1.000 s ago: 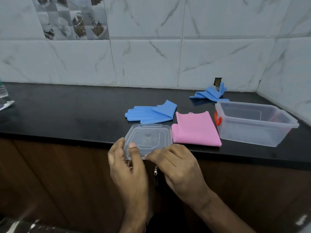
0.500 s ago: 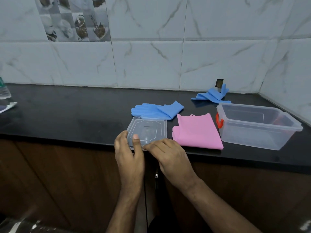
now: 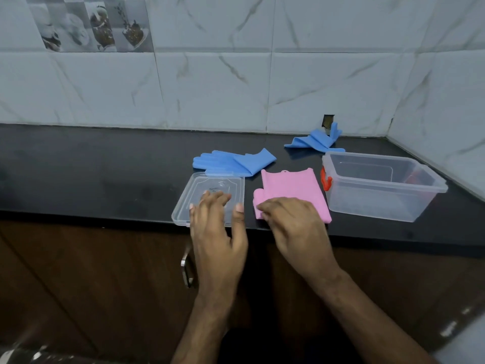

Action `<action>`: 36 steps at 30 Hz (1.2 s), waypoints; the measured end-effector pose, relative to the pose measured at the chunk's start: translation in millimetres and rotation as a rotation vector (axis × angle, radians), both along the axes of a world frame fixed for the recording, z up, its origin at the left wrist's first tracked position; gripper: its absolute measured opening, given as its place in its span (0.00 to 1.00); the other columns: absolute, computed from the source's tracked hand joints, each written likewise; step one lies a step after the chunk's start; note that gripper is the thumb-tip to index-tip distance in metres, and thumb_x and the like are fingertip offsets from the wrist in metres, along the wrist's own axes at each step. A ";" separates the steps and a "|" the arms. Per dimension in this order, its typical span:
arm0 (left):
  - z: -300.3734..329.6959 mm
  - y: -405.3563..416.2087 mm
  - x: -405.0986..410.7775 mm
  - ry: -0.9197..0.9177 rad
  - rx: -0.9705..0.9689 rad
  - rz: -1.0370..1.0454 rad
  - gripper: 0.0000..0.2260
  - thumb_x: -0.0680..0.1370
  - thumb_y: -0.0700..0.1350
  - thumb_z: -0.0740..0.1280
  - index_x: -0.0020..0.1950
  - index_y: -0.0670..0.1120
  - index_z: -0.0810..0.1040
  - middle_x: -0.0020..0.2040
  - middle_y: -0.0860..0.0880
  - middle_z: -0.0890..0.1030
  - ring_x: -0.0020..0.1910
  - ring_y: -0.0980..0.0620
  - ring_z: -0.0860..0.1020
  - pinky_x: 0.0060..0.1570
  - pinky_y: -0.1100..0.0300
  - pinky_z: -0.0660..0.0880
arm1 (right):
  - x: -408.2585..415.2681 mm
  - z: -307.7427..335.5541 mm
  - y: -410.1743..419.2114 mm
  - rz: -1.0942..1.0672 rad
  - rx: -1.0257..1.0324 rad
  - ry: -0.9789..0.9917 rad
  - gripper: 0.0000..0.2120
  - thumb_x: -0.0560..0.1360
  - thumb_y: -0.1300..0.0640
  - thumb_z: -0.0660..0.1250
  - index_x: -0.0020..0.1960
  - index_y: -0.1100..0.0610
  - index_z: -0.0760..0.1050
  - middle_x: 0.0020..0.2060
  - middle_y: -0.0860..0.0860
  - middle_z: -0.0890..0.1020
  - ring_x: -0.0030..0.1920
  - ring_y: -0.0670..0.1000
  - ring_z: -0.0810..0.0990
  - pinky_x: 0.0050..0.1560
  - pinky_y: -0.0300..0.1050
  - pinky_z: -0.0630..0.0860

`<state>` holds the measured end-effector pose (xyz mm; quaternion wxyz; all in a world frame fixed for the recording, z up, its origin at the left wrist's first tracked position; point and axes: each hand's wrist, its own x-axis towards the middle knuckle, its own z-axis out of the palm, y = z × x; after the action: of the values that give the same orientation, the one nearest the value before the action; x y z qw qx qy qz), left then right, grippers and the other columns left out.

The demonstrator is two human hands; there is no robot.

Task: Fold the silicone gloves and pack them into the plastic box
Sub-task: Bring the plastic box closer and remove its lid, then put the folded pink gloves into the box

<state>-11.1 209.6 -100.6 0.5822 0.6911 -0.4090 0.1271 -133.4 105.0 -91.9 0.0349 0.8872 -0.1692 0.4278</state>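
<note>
Left hand is lying flat over the near end of the clear lid, fingers spread and loosely extended, thumb out at the lid's right edge. It's resting on it, gripping nothing. The lid is sitting at the front edge of the black counter.

Right hand is sitting on the near end of the pink glove, fingers curled down onto the material. Can't tell whether they're pinching it or only pressing.

The pink glove is lying flat between the lid and the plastic box, just beside both. The box is standing open at the right, with an orange latch on its left end, nothing clearly packed inside.

One blue glove is lying flat just behind the lid, its near edge meeting the lid's far rim, cuff folded over. A second blue glove is lying crumpled farther back, by the tiled wall, behind the box.

A cabinet handle is showing below the counter edge.
</note>
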 end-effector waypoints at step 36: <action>-3.0 -51.5 -111.5 1.564 -0.414 -0.817 0.43 0.79 0.72 0.47 0.65 0.34 0.75 0.58 0.31 0.83 0.55 0.38 0.86 0.42 0.50 0.84 | -59.7 77.2 -20.9 -0.284 0.147 0.216 0.10 0.82 0.53 0.60 0.61 0.46 0.75 0.52 0.43 0.80 0.54 0.49 0.70 0.53 0.46 0.65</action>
<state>-122.6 158.1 -103.6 0.8062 0.2626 -0.0793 -0.5241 -193.1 84.1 -14.7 0.0479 0.8954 -0.3185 0.3073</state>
